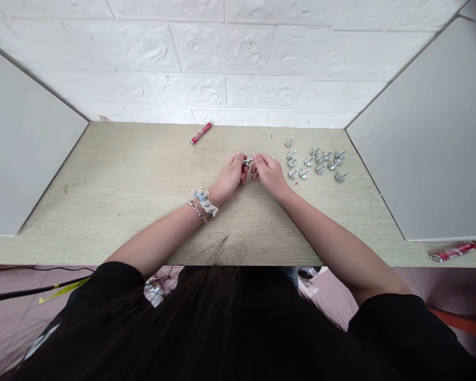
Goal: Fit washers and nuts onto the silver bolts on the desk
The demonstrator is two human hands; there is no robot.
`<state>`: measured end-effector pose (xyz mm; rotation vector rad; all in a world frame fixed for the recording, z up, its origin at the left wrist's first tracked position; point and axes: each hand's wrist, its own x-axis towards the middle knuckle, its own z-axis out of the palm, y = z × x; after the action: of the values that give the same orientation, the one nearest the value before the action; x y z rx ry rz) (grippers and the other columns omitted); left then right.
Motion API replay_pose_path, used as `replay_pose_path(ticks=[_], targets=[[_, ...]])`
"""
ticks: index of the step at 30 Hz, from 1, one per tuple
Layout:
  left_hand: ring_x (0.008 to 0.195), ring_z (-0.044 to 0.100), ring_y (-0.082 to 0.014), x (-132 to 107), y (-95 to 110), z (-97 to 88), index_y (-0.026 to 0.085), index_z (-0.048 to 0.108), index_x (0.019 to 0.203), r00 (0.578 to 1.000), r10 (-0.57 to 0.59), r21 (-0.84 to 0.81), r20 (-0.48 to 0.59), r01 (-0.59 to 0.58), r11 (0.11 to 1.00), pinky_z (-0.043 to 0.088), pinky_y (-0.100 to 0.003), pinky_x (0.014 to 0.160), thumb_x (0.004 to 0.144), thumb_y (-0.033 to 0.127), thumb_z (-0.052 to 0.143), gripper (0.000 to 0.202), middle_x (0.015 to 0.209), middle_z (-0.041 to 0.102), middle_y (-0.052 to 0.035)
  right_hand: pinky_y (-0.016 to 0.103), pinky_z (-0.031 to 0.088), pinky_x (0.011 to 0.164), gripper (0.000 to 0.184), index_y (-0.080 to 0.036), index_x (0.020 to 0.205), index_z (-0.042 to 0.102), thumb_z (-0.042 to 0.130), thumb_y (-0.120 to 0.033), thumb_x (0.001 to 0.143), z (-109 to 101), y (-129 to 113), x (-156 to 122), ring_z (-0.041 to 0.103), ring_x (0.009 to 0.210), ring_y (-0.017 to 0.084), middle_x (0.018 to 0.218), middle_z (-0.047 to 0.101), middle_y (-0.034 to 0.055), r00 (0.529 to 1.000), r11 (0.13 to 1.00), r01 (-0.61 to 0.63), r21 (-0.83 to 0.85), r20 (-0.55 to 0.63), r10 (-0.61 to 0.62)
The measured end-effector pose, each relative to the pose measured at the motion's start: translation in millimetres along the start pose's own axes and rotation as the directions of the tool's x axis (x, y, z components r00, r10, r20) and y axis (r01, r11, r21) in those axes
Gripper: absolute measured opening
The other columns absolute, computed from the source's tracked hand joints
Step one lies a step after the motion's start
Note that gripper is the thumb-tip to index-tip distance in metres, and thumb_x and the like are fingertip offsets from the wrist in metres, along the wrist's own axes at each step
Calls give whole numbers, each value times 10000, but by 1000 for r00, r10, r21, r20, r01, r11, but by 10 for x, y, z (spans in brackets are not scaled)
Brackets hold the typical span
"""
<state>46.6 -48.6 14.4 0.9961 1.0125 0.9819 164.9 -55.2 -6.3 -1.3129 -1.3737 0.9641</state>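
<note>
Both hands meet over the middle of the table, pinching a small silvery metal bolt (248, 160) between them. My left hand (230, 174) is closed round its wider left end, a scrunchie and a chain bracelet on that wrist. From the other side, the thumb and fingers of my right hand (268, 173) grip the bolt's right end. Curled fingers hide part of the piece, so its exact make-up is unclear. Just right of my right hand lie several loose bolts with wide washers (304, 173), most with their shanks pointing up and right.
A red tube (200, 133) lies near the white brick wall (246, 47). Grey panels stand at the left (27, 143) and right (428, 143) of the wooden table (143, 159). Another red tube (452, 252) rests at the front right edge, beside thin sticks.
</note>
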Motion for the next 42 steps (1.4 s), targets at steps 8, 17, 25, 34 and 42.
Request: replay_pose_path(ticks=[8, 17, 25, 34, 42], targets=[[351, 328, -24, 30, -23, 1, 162, 453, 813, 1000, -2, -26, -16, 2, 1000, 234, -169, 376, 994, 265, 304, 255, 523, 384, 81, 245, 438, 585, 194, -231, 1020, 518, 527, -292, 835, 20, 44, -18, 518, 558, 71, 824, 615, -24, 997, 997, 67, -33, 44, -65], [348, 325, -22, 19, -9, 8, 161, 441, 788, 1000, -1, -9, -5, 1, 1000, 241, -170, 375, 993, 256, 306, 263, 515, 382, 83, 249, 418, 613, 135, -203, 939, 541, 518, -250, 814, 24, 4, -43, 495, 544, 69, 782, 626, -29, 996, 990, 92, -107, 7, -92], [364, 344, -32, 13, -16, 16, 144, 495, 1025, 999, 8, 28, -37, -7, 1000, 246, -177, 393, 987, 273, 331, 212, 536, 391, 82, 268, 438, 689, 148, -191, 864, 550, 535, -333, 827, 20, -27, -58, 525, 608, 90, 737, 622, -25, 997, 993, 67, -97, -17, -69], [410, 356, -37, -48, 24, 12, 140, 522, 758, 986, 84, 230, 141, -115, 966, 283, -181, 411, 981, 247, 312, 325, 545, 413, 46, 265, 434, 671, 242, -195, 707, 488, 502, -387, 855, 9, 1, -28, 547, 639, 109, 629, 586, -27, 999, 998, 35, -61, 2, -35], [422, 360, -36, -71, 45, 5, 150, 445, 659, 988, 68, 243, 141, -101, 965, 291, -179, 417, 971, 237, 316, 349, 557, 410, 36, 266, 431, 665, 570, -175, 532, 494, 432, -641, 853, -27, -81, -58, 553, 583, 121, 501, 533, 1, 998, 988, 54, -145, 36, -49]])
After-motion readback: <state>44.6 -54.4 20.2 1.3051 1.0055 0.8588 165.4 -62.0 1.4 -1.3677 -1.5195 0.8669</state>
